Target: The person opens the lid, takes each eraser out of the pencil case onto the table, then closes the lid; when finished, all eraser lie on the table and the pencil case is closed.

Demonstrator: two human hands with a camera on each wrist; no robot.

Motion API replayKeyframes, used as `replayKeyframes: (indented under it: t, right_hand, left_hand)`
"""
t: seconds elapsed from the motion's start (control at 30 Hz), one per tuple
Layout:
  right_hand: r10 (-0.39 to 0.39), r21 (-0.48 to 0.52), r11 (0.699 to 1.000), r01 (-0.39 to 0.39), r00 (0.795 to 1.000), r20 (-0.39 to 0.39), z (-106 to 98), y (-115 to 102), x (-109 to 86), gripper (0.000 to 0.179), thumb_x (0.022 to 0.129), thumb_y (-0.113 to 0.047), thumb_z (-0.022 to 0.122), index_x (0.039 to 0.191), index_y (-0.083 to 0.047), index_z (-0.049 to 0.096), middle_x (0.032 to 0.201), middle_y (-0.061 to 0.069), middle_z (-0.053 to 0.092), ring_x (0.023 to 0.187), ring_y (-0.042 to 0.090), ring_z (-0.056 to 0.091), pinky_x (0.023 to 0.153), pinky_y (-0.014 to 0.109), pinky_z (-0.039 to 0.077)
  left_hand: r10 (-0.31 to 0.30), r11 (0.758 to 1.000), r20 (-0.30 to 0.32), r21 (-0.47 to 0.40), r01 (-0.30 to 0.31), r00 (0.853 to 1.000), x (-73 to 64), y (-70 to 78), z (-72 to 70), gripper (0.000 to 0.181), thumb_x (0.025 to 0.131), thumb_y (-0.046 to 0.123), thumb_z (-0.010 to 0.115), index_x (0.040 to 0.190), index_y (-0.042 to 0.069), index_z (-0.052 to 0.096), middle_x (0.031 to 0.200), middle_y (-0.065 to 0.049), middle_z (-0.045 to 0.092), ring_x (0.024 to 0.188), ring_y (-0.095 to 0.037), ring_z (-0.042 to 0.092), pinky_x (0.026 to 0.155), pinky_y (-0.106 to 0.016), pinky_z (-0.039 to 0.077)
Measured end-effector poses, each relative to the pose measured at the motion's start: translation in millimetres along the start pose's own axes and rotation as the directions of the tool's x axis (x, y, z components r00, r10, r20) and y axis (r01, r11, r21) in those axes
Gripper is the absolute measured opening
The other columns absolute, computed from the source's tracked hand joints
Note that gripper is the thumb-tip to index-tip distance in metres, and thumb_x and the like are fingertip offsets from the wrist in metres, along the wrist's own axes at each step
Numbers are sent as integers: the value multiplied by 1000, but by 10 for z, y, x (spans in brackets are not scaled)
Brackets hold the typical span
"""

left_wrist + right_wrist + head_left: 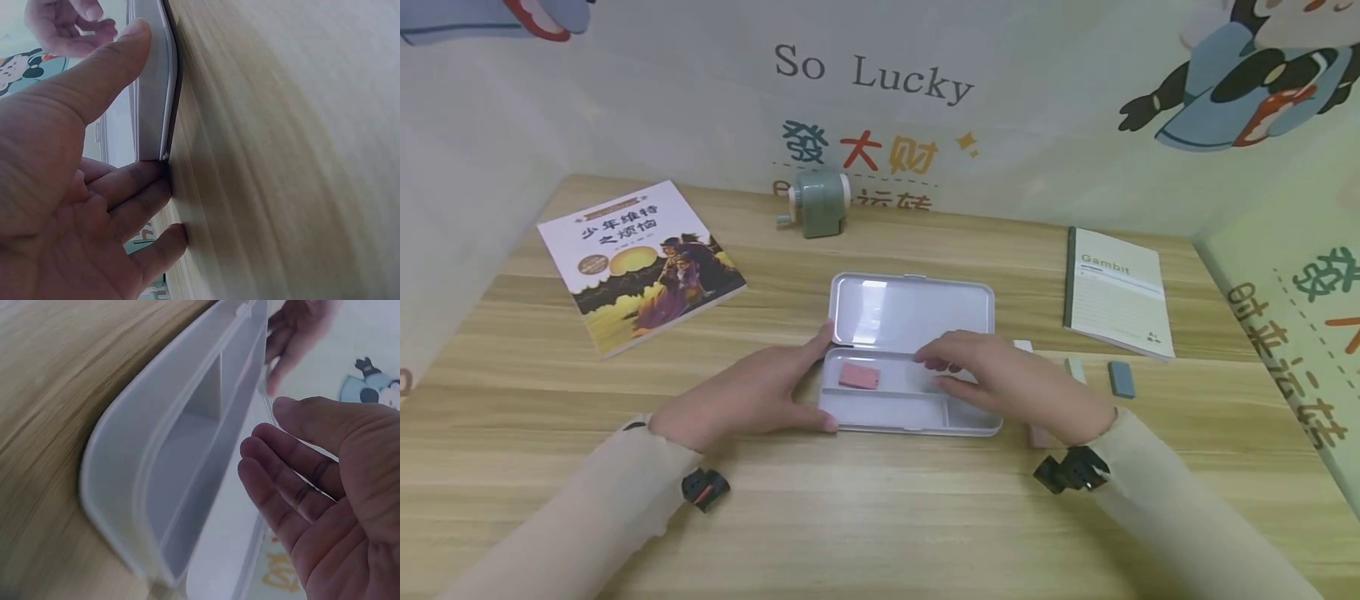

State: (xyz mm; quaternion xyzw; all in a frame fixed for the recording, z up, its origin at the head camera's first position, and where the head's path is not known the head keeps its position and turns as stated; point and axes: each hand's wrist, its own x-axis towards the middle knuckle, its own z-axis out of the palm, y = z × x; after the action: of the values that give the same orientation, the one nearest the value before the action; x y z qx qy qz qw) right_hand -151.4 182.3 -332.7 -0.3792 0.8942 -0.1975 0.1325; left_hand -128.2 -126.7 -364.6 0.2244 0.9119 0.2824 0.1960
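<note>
A white pencil case (880,410) lies with its lid (917,312) folded back, its tray divided into compartments. A pink eraser (859,376) rests in the rear compartment. My left hand (741,392) touches the case's left side, thumb at the front corner and fingers by the hinge; in the left wrist view the thumb (134,40) lies along the wall. Over the right part of the tray hovers my right hand (1000,375), its fingers (275,494) loosely bent with nothing between them. It hides part of the tray.
Right of the case lie a blue-grey eraser (1122,380), a pale green one (1075,369), and partly hidden white (1022,345) and pink (1039,436) pieces. Farther back are a notebook (1116,292), a green pencil sharpener (822,204) and a book (643,267).
</note>
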Motion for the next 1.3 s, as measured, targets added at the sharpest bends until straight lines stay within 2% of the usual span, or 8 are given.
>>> replayKeyframes:
  t: [0.2, 0.33, 0.47, 0.6, 0.7, 0.93, 1.1, 1.3]
  right_hand:
    - [-95, 45, 995, 92, 993, 66, 82, -70, 278, 31, 104, -12, 65, 135, -9, 68, 123, 1, 75, 111, 12, 69, 100, 34, 60]
    - [-128, 32, 992, 125, 986, 111, 130, -123, 435, 32, 104, -9, 63, 136, -11, 67, 129, 0, 73, 120, 12, 68, 108, 33, 57]
    - [-156, -27, 987, 160, 980, 122, 181, -171, 539, 32, 104, -9, 63, 135, -13, 67, 127, 0, 72, 118, 12, 68, 107, 32, 56]
    - [-177, -141, 971, 192, 978, 114, 224, -216, 603, 31, 106, -16, 62, 137, -17, 67, 118, -1, 72, 105, 10, 66, 97, 29, 59]
    - [-164, -198, 962, 187, 978, 128, 239, -242, 647, 31, 109, -22, 58, 139, -20, 66, 114, -2, 69, 97, 9, 63, 89, 26, 58]
    - [-179, -206, 956, 207, 973, 148, 239, -266, 720, 30, 110, -25, 54, 137, -20, 68, 106, 2, 65, 88, 11, 59, 80, 23, 54]
    - [-186, -183, 960, 212, 971, 152, 238, -259, 733, 29, 110, -23, 55, 136, -18, 68, 105, 2, 64, 88, 12, 59, 80, 24, 53]
    - [-200, -171, 959, 224, 969, 147, 321, -126, 764, 28, 112, -25, 50, 135, -18, 64, 105, 2, 63, 89, 11, 57, 79, 26, 53]
  left_hand:
    - [-2, 1000, 1, 4, 2, 1000, 18, 5, 6, 119, 86, 43, 86, 168, 5, 9, 165, -23, 39, 150, -42, 46, 125, -58, 37]
    - [0, 1000, -3, 5, 0, 1000, -2, 3, -6, 118, 85, 44, 86, 168, 6, 10, 165, -23, 40, 149, -43, 47, 125, -58, 37]
    - [22, 1000, -10, 5, -22, 1000, -10, -2, -8, 118, 86, 46, 85, 168, 5, 11, 164, -24, 41, 148, -43, 48, 125, -59, 37]
    - [29, 1000, -8, 9, -29, 1000, -7, -5, -8, 117, 86, 46, 84, 168, 4, 12, 163, -24, 42, 149, -43, 47, 125, -58, 38]
    - [27, 999, -8, 21, -27, 1000, -5, -9, -8, 118, 86, 47, 84, 167, 3, 11, 163, -24, 41, 148, -43, 47, 125, -57, 38]
    - [35, 999, -17, 28, -34, 999, -5, -21, -11, 117, 86, 46, 85, 167, 2, 13, 162, -25, 43, 147, -43, 49, 124, -57, 39]
    - [37, 999, -12, 20, -37, 999, -5, -22, -10, 116, 87, 46, 84, 167, 2, 13, 162, -25, 43, 148, -43, 48, 124, -58, 38]
    - [32, 999, -8, 10, -32, 999, -8, -20, -9, 117, 86, 46, 84, 167, 3, 12, 163, -24, 41, 149, -42, 47, 125, -58, 38]
